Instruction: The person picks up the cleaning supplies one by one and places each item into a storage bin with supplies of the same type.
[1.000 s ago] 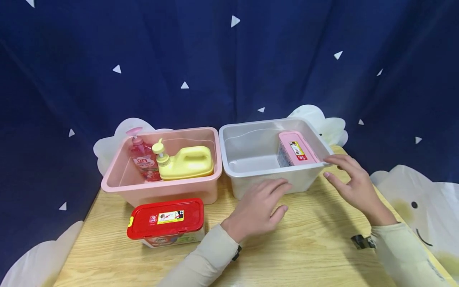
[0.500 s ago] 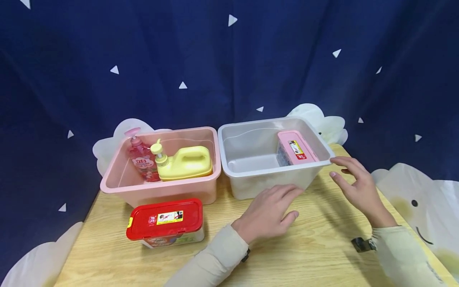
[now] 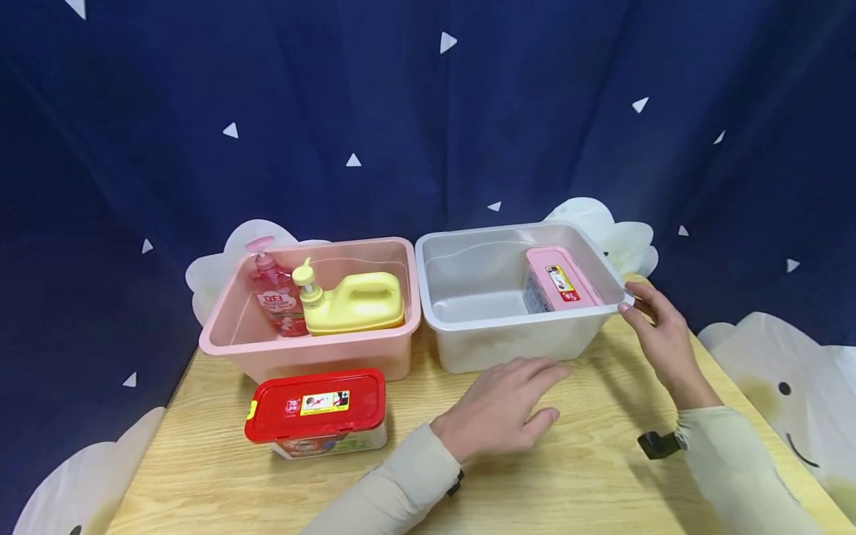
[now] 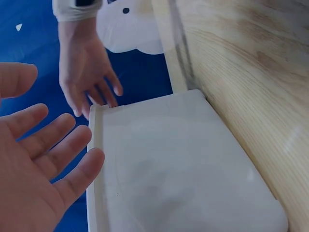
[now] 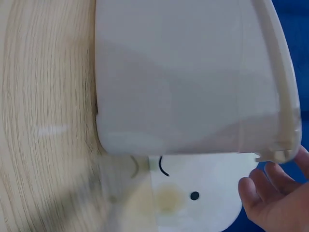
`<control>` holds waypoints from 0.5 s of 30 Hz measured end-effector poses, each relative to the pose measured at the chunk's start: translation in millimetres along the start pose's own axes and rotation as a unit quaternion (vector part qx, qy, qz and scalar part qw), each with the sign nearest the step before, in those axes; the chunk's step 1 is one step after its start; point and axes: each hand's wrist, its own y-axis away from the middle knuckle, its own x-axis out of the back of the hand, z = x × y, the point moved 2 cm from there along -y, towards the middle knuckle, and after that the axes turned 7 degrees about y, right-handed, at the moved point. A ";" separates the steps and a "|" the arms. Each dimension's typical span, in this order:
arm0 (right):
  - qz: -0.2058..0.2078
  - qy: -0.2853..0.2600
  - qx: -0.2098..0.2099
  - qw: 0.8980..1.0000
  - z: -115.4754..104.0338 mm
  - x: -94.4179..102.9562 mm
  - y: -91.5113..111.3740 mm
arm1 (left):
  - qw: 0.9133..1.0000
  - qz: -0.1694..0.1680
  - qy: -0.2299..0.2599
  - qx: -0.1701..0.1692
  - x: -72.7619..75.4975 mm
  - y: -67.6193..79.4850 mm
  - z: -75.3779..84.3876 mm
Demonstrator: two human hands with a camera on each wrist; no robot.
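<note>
My right hand (image 3: 662, 342) holds the front right rim corner of a grey plastic bin (image 3: 515, 338), thumb and index finger at the rim in the head view. In the right wrist view, curled fingers (image 5: 263, 191) sit right at that corner. My left hand (image 3: 501, 409) hovers in front of the bin with spread, relaxed fingers and holds nothing; the left wrist view shows its open palm (image 4: 29, 179) beside the bin's wall. Inside the grey bin, at its right end, stands a box with a pink lid (image 3: 562, 279).
A pink bin (image 3: 314, 345) stands left of the grey one, with a pink pump bottle (image 3: 277, 301) and a yellow pump jug (image 3: 354, 305) inside. A red-lidded box (image 3: 317, 409) sits in front on the wooden table (image 3: 548, 490). A blue curtain (image 3: 374, 89) hangs behind.
My right hand has brought its thumb and fingers onto the grey bin's corner. My left hand has moved right in front of the bin. The view has shifted slightly; bins and boxes stay put.
</note>
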 end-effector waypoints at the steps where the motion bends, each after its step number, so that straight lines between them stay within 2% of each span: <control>1: -0.005 -0.029 -0.006 1.000 1.7 -2.1 -0.7 | 1.000 -0.003 0.004 0.003 0.1 0.9 -0.1; 3: -0.010 -0.090 -0.019 0.996 5.1 -6.3 -2.0 | 1.000 -0.007 0.013 0.006 -0.2 2.8 -0.7; 7: -0.008 -0.199 -0.052 0.979 9.4 -13.9 -3.7 | 1.000 -0.018 0.021 0.012 -2.3 8.1 -3.2; 12: -0.034 -0.266 -0.069 0.961 10.8 -20.2 -4.1 | 0.999 -0.038 0.031 0.023 -6.6 15.7 -7.9; 15: -0.050 -0.287 -0.065 0.954 12.0 -22.5 -3.9 | 0.998 -0.056 0.032 0.027 -9.2 20.3 -9.1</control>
